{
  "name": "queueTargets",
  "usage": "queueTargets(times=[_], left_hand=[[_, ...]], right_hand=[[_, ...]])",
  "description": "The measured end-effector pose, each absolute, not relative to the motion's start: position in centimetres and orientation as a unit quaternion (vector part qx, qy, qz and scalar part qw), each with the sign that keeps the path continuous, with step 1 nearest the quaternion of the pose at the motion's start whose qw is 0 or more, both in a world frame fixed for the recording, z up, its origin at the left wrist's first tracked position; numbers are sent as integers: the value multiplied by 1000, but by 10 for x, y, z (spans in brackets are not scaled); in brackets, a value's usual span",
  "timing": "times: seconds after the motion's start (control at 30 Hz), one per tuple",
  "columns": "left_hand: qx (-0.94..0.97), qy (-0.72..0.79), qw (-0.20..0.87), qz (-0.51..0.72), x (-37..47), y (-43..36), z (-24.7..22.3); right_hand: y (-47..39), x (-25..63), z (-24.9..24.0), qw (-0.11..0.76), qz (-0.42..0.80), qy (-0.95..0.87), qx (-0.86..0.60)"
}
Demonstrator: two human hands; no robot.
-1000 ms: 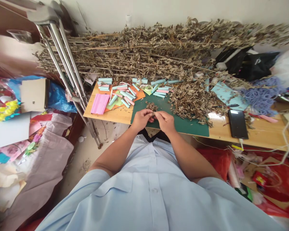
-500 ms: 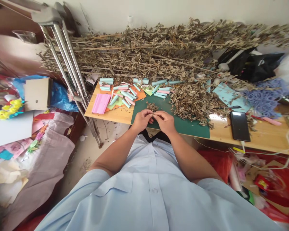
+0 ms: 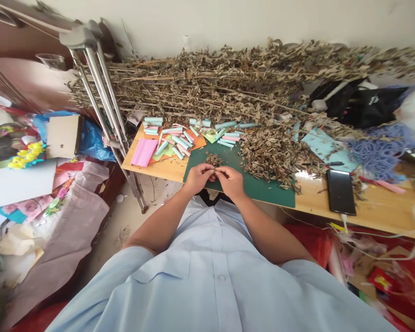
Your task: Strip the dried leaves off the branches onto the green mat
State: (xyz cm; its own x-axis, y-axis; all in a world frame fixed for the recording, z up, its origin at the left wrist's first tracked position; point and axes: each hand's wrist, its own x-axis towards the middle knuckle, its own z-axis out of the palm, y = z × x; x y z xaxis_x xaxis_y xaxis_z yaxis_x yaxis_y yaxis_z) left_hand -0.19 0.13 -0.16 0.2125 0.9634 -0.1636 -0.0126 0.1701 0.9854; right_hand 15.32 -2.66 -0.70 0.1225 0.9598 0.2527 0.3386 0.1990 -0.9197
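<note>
My left hand [image 3: 198,179] and my right hand [image 3: 231,180] meet at the front edge of the green cutting mat [image 3: 273,196]. Thumbs and forefingers are pinched together, tip to tip, on a small bit of dried leaf, mostly hidden by the fingers. Just beyond the fingertips lies a small heap of crumbled dried leaves [image 3: 213,159]. To its right, a larger pile of dried leaves [image 3: 271,154] covers part of the mat. Several rolled paper tubes [image 3: 181,142], pale blue and pink, lie behind and to the left.
Long dried plant stalks [image 3: 193,83] stretch along the wall. A pink paper stack [image 3: 144,152] sits at the table's left end, beside metal crutches [image 3: 105,97]. Rightward are a black phone [image 3: 341,192] with a cable, a pen [image 3: 323,164], light blue paper [image 3: 328,147] and purple cord [image 3: 380,150].
The camera view has tilted and shifted slightly. Both hands stay pinched together at the mat's front edge, and the small leaf heap shows more clearly beyond them.
</note>
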Motion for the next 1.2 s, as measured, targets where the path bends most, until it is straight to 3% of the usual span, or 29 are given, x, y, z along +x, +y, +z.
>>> queueTargets(times=[0.67, 1.2], left_hand=[[474, 459, 653, 372, -5, 5, 11], [445, 399, 676, 432, -10, 11, -3]], right_hand=[[-20, 159, -9, 504, 404, -525, -554], [-13, 158, -16, 554, 423, -468, -544]])
